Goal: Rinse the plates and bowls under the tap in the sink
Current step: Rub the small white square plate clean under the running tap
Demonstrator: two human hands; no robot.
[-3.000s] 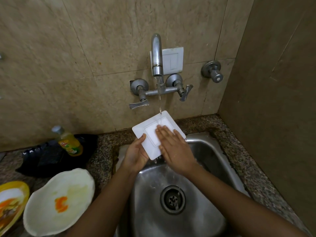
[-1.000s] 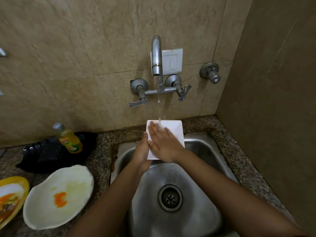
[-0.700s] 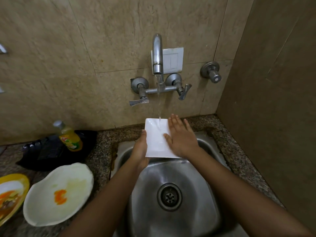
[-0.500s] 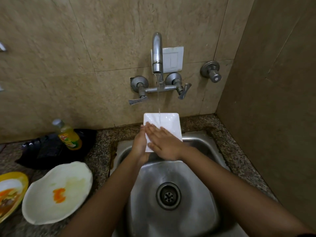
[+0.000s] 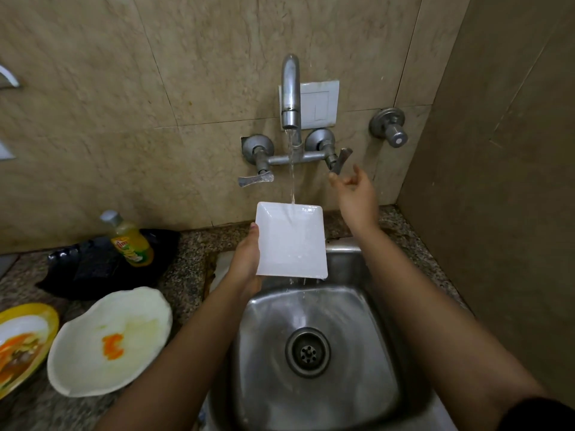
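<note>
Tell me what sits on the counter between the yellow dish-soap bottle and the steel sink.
Head view: only the black plastic bag under the yellow dish-soap bottle, then bare speckled granite counter up to the steel sink.

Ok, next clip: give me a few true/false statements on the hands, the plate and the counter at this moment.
1. The left hand holds the square white plate under the running water. True.
2. The right hand is rubbing the plate. False: it is raised beside the right tap lever, off the plate.
3. The tap is off. False: water falls onto the plate.
4. A soiled white dish sits on the counter left of the sink. True.
5. The soap bottle lies inside the sink. False: it is on the counter.
</note>
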